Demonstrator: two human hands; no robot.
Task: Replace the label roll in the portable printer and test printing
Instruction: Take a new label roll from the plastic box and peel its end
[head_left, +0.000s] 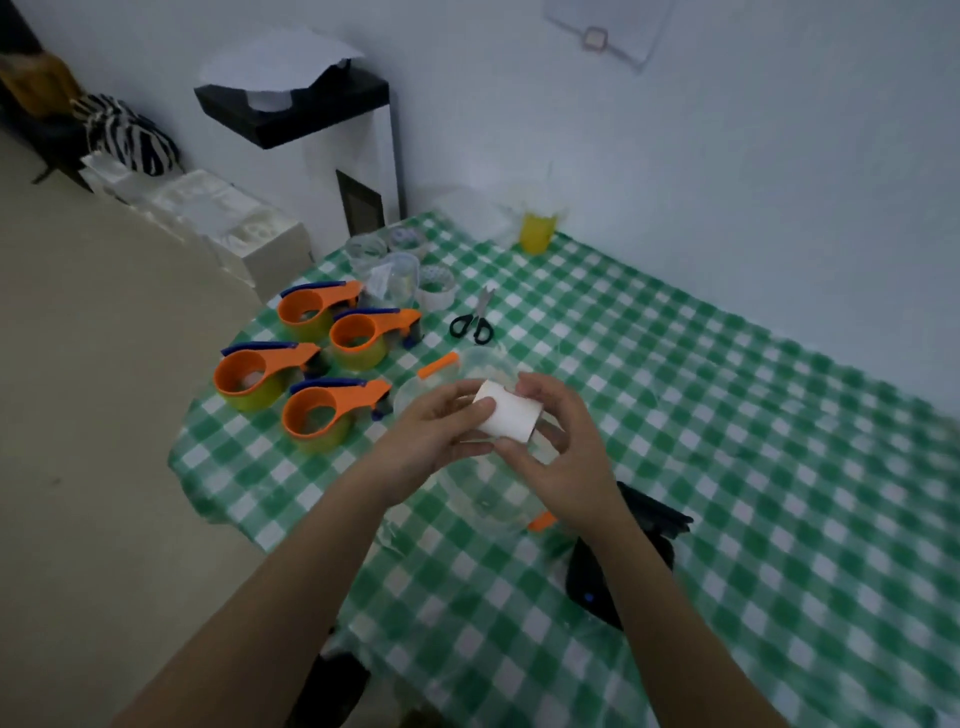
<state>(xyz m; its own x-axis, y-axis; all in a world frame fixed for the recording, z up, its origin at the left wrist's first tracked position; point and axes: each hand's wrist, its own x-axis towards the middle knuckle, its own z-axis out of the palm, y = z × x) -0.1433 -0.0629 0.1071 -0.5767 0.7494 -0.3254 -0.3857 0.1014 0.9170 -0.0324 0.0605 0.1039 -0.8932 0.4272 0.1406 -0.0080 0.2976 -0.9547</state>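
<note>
A white label roll (506, 414) is held in the air between both hands, above the green checked table. My left hand (441, 434) grips its left end with thumb and fingers. My right hand (558, 441) wraps its right end. The black portable printer (641, 551) lies on the table below my right forearm, partly hidden by it, with a small blue light on its near side. A clear plastic container (483, 499) with orange clips sits under my hands.
Several orange and yellow tape dispensers (317, 374) stand at the table's left edge. Black-handled scissors (475, 319), tape rolls (436, 291), clear jars (395, 275) and a yellow cup (537, 234) lie further back. A white cabinet (332, 156) stands beyond the table.
</note>
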